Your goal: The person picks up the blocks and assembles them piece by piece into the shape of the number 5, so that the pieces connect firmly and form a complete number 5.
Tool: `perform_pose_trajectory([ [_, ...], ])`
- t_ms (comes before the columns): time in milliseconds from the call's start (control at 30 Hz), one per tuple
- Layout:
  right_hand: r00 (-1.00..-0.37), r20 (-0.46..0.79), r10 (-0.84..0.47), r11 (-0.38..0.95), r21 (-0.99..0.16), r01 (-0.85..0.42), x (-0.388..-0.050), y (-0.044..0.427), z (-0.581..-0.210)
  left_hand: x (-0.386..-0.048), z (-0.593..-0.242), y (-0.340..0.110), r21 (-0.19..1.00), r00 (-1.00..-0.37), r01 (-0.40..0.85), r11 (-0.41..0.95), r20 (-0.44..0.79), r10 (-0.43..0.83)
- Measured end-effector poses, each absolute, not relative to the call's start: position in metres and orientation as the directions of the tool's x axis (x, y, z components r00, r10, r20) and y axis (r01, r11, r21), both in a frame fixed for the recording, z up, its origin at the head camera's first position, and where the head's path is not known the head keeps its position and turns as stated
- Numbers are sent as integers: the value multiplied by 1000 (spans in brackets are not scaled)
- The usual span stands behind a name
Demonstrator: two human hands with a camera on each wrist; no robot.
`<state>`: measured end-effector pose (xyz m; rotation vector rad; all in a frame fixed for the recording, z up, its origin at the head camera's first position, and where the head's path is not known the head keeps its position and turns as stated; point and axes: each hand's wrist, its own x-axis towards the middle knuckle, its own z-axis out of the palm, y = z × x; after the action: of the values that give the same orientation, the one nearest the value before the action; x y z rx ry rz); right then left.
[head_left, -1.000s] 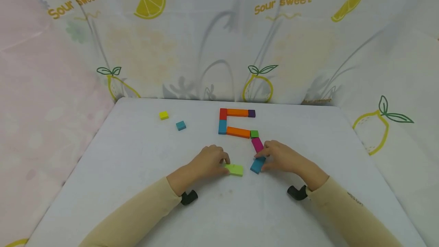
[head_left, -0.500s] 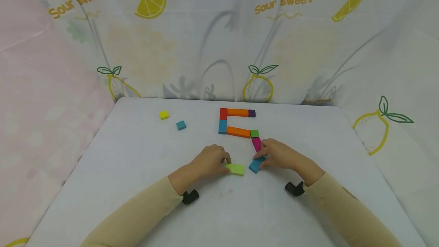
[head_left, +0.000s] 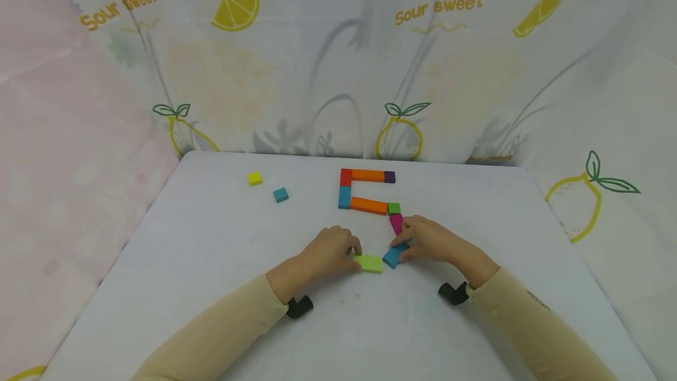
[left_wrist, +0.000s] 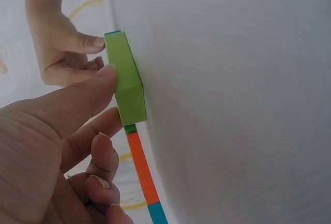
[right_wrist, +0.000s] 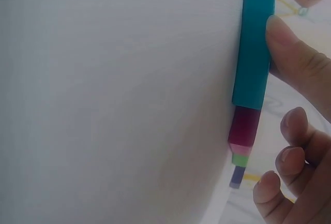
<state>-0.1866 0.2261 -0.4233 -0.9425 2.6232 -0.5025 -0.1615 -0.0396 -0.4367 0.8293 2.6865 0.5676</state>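
My left hand [head_left: 329,251] pinches a light green block [head_left: 371,264] by its left end, thumb near and index finger beyond. In the left wrist view the thumb lies along that block's [left_wrist: 126,79] side. A blue block [head_left: 394,256] lies slanted just right of it, pinched by my right hand [head_left: 431,241]; at most a narrow gap parts the two blocks. Behind the blue block a magenta block [head_left: 396,224], partly covered by my right fingers, leads up to a small green block [head_left: 394,208]. From there a lower orange block [head_left: 369,205] runs left.
The row continues with another blue block [head_left: 345,197], a red block [head_left: 346,177], an upper orange block [head_left: 368,175] and a purple block [head_left: 389,177]. Apart at the back left lie a yellow block [head_left: 255,179] and a small blue block [head_left: 281,194]. Printed cloth [head_left: 296,75] hangs behind the white table.
My left hand has slid the light green block rightward, nearer the blue one. My right hand has shifted the blue block slightly left. The other blocks lie as before.
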Motion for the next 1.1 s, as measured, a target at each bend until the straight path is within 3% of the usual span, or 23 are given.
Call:
perform_pose_trajectory([
  [1100,-751,-155,-642,730,-424,-537,-187,226,-426,-162,-437,-38,419,-801,492,763,-128,586],
])
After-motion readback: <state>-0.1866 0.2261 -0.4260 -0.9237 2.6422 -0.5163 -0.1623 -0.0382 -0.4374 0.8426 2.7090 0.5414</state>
